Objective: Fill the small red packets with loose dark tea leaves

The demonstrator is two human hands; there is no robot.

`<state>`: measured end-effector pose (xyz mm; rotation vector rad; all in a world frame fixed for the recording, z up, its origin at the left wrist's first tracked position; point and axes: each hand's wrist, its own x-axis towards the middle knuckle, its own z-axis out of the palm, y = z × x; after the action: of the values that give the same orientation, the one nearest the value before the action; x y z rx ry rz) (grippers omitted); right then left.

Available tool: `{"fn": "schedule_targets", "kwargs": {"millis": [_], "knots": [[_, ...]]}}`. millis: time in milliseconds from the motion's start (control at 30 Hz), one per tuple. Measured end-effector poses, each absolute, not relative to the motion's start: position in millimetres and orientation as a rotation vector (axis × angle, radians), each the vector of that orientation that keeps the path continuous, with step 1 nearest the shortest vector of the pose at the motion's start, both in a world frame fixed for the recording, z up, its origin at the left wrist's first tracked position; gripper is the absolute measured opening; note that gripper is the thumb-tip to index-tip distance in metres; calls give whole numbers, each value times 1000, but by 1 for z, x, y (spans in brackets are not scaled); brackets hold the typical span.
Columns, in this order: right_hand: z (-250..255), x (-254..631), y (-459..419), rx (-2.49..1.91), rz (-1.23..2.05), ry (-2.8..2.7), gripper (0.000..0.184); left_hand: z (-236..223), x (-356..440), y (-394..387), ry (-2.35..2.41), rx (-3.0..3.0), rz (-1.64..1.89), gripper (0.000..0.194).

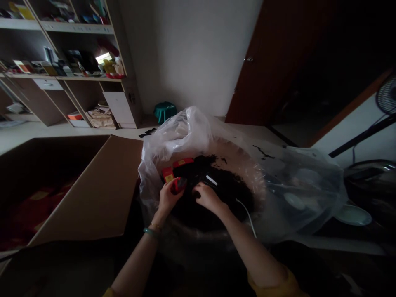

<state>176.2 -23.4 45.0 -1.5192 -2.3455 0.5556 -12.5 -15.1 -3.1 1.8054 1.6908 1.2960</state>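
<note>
Small red box [177, 186], gripped in left hand [167, 199], right hand [208, 196] close by

Position: above the dark loose heap [232, 194], within the clear plastic sheet [193, 123]. The box is set between the hands, just left of and slightly beyond the right fingers; the left hand is nearer, being in contact. Its dark grey end is turned rightward, away from the left palm; its long axis is partly covered and cannot be told.
Left fingers: closed around the box's sides.
Right fingers: bent and bunched low at the heap; whether anything is held cannot be told.
Appearance: red, straight-edged, partly hidden. Two similar red boxes [183, 162] [168, 175], yellow-marked, are seen just beyond.
</note>
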Motion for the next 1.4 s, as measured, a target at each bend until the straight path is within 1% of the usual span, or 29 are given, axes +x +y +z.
{"fn": "schedule_targets", "kwargs": {"millis": [133,300,400,500,567,633,733,800,1000,1100,1200,1400], "knots": [[72,186,-5,-1318,690,-2099,26,-7,-12,-13,1643,1888,1240,51],[103,166,6,-1213,714,-2210,28,-9,-11,-12,1632,1923,1235,51],[108,152,7,-1189,698,-2283,36,-11,-11,-11,1627,1910,1261,51],[106,146,8,-1196,694,-2261,51,-13,-11,-10,1604,1906,1287,53],[103,144,7,-1236,696,-2207,57,-15,-11,-9,1598,1899,1290,54],[102,143,5,-1286,691,-2149,53,-15,-11,-9,1598,1896,1287,54],[102,138,0,-1307,666,-2136,39,-14,-11,-9,1599,1899,1278,54],[104,134,-3,-1285,660,-2176,33,-13,-11,-9,1595,1897,1276,55],[105,137,-1,-1230,720,-2121,38,-14,-11,-9,1584,1842,1290,53],[102,143,-2,-1308,637,-2164,32,-16,-11,-9,1596,1824,1273,54],[98,145,-8,-1347,544,-2396,26,-18,-11,-8,1586,1835,1232,58],[87,142,-17,-1479,284,-2686,25,-22,-12,-6,1557,1911,1220,61]]}}
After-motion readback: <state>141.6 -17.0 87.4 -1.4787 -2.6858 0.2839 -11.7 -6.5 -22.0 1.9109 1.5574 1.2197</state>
